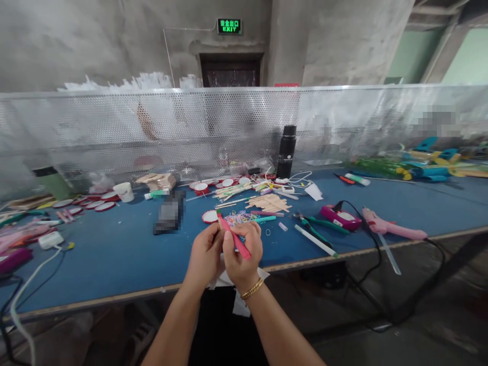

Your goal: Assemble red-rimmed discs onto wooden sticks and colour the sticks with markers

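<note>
Both my hands meet above the table's front edge around a slim pink pen-like stick [241, 246] with a green end pointing away from me. My right hand [244, 254] grips it, thumb on top, a gold bracelet at the wrist. Closed fingers of my left hand [206, 251] pinch at its far part; their tips are partly hidden. Just beyond lie a pile of small coloured rubber bands [240, 218], a round white disc with a red rim [209, 217] and a turquoise pen [266, 219]. White paper [223, 278] shows beneath my hands.
Wooden sticks [269, 203] and a black bottle [286, 152] stand farther back. Rightward are pliers [320, 223], a white marker [315, 240], a magenta device [340, 217] and a pink glue gun [392, 224] with cables. Leftward lies a dark phone-like object [169, 213]. A perforated metal screen [244, 117] borders the table.
</note>
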A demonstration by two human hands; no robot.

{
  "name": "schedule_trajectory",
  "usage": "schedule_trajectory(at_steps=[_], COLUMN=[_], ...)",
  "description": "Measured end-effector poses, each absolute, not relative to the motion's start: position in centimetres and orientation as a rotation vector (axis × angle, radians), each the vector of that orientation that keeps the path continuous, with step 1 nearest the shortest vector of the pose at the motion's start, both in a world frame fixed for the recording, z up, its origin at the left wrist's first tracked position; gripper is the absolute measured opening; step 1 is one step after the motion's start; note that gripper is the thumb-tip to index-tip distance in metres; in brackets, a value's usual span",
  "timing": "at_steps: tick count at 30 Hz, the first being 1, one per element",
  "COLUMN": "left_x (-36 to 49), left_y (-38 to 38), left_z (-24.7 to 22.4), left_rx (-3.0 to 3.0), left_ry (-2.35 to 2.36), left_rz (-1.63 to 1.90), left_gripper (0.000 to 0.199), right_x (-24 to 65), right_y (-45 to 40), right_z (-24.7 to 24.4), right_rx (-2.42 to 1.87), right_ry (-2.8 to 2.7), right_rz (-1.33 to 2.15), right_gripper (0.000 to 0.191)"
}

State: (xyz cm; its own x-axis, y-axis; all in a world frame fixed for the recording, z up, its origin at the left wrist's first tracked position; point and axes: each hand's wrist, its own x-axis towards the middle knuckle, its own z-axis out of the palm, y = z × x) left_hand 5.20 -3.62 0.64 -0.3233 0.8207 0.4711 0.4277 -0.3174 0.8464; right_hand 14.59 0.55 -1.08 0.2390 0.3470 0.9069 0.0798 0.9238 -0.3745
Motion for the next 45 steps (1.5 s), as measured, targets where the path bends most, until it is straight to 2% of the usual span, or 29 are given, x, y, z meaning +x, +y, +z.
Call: schedule_trajectory(at_steps=[45], left_x=[5.40], left_y=[-3.79], left_z=[0.99], left_rx=[1.617], left_ry=[1.627], left_rz=[1.679], left_gripper=[0.024], right_x=[14.52], right_y=[0.52], right_z=[-1.11], right_rx=[-0.357], right_ry=[-1.322], right_rz=[0.172], right_gripper=[0.008])
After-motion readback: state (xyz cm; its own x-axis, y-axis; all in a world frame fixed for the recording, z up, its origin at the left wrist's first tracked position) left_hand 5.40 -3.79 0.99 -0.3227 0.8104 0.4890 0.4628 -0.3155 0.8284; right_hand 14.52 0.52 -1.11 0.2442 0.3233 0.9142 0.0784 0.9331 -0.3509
